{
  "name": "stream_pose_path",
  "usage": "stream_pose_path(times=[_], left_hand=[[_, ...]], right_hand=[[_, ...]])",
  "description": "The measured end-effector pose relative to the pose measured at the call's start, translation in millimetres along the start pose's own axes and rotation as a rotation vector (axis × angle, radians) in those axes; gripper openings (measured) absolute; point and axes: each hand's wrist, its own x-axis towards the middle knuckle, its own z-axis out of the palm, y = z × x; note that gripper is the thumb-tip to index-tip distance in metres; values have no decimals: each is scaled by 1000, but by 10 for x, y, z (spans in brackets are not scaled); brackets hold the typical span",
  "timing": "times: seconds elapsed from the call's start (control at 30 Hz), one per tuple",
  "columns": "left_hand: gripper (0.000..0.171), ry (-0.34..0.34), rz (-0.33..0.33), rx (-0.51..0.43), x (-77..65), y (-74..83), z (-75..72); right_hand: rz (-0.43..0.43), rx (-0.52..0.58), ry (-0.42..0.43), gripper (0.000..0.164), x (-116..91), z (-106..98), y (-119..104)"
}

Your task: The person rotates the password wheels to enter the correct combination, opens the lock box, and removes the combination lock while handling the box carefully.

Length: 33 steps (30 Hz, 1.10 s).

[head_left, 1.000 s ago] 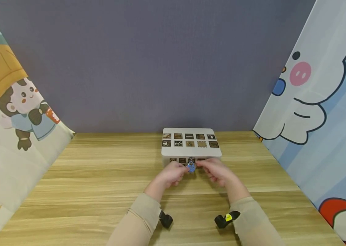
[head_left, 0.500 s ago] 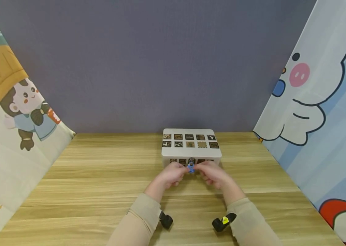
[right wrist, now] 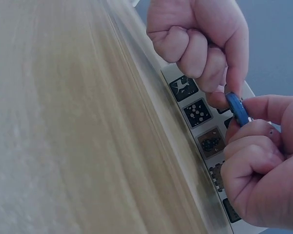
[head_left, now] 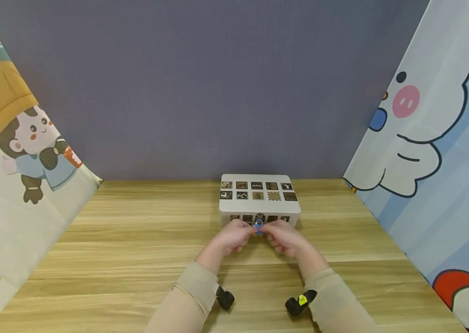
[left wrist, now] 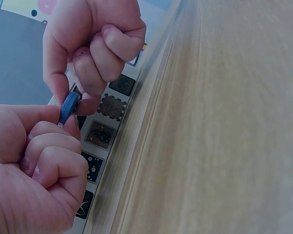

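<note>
A small blue padlock (head_left: 258, 226) hangs at the metal latch (head_left: 260, 216) on the front of a white box (head_left: 259, 206). My left hand (head_left: 232, 237) pinches the padlock's left edge between thumb and index finger. On the other side, my right hand (head_left: 284, 237) pinches it the same way. In the left wrist view the padlock (left wrist: 69, 107) is seen nearly edge-on, its rim between both hands' fingertips. The right wrist view also shows the padlock (right wrist: 238, 109) from the side; its face is mostly hidden. The remaining fingers of both hands are curled in.
Small square pictures cover the box's lid and front. It stands on a wood-grain table (head_left: 143, 240) near a grey back panel (head_left: 218, 92). Cartoon-printed sheets (head_left: 438, 138) flank the table. A black wrist camera (head_left: 225, 298) sits at each sleeve.
My right hand has moved slightly left and now takes hold of the padlock's right side. The padlock has turned, its face showing narrower. My left hand stays in place.
</note>
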Motion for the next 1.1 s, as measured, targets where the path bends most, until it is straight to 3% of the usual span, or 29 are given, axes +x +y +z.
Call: stream_pose_path(times=[0.2,1.1], left_hand=[[26,4,-2,4,1,5,-2],[30,-15,4,3,29,-28,-9]], right_hand=[[-8,30,-4,29,17,23,25],[-9,63,-18,30,27,41,31]])
